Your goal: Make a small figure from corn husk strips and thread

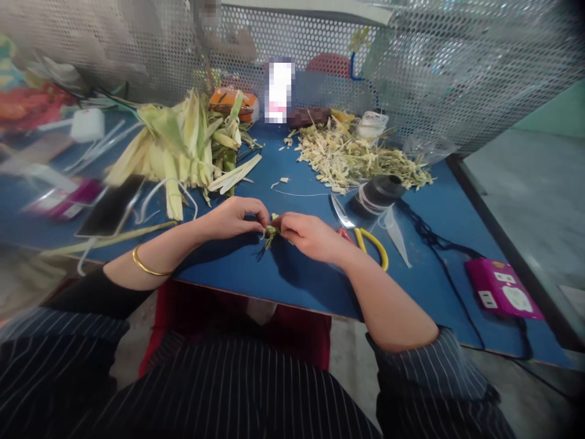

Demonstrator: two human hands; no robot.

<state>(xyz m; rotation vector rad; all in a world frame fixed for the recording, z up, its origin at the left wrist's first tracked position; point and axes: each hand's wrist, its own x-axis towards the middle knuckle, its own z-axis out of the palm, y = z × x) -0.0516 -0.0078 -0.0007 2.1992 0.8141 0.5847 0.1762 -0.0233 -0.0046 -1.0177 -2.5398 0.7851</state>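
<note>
A small knotted bundle of green corn husk [270, 232] is held between my two hands, just above the blue table's front part. My right hand [305, 235] pinches it from the right, its fingers curled and partly hiding it. At the bundle's left side, my left hand [236, 218] is closed in a pinch, with a bit of white thread showing by the fingertips. Loose strands hang below the bundle. Close to my right hand lie scissors [371, 247] with yellow and red handles, beside a dark cone of thread [377, 194].
Corn husks [176, 143] are heaped at the back left, and shredded husk scraps [340, 152] at the back right. A dark phone-like slab [109, 207] lies left. A purple power strip [505, 289] with black cables sits right. Perforated metal mesh [320, 36] closes the back.
</note>
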